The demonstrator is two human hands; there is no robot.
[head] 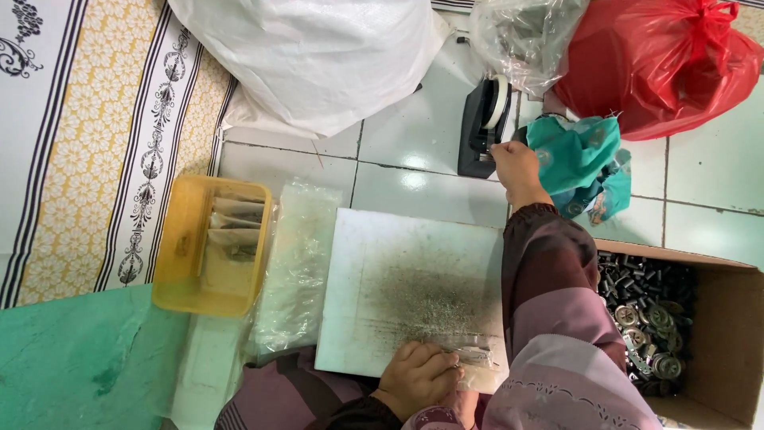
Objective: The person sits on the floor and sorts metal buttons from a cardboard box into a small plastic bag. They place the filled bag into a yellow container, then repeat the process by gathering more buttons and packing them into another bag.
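Observation:
My left hand [418,378] rests on the near edge of a scuffed white board [406,283], pinning down a small clear plastic packet [476,356]. My right hand [515,165] reaches far forward to a black tape dispenser [480,127] on the tiled floor, fingers at the tape roll [499,99]. Whether it grips tape I cannot tell. My right sleeve is striped purple and maroon.
A yellow plastic tub [185,255] with paper slips sits left of a stack of clear bags [298,267]. A cardboard box [728,318] of dark metal parts stands at right. White, clear and red sacks lie at the back, with a teal bag [581,155] nearby.

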